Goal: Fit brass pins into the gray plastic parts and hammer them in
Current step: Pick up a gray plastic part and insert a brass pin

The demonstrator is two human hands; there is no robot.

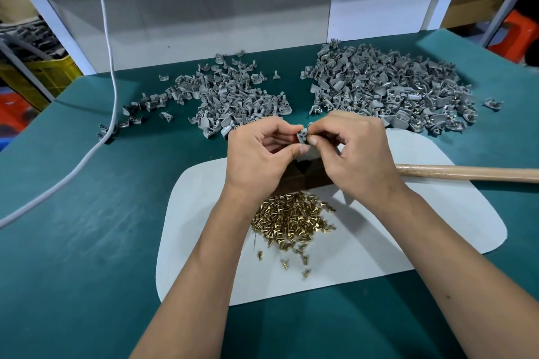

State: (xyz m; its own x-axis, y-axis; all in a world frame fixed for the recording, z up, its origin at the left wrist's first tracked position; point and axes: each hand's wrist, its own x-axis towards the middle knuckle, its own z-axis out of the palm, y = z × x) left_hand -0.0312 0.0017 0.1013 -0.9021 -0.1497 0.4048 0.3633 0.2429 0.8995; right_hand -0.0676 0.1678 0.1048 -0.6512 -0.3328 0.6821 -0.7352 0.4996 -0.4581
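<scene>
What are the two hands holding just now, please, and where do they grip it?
Both pinch one gray part: left hand by its left and lower edge, right hand by its right side. Any pin is hidden.

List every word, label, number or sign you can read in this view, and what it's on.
None: no readable text shows anywhere.
The gray plastic part pinched between the left hand and right hand: no marking visible.
The brass pins, white mat and wooden handle: plain.
The white panel at the back: blank.
The yellow crate and cardboard in the background: no print can be made out.
</scene>
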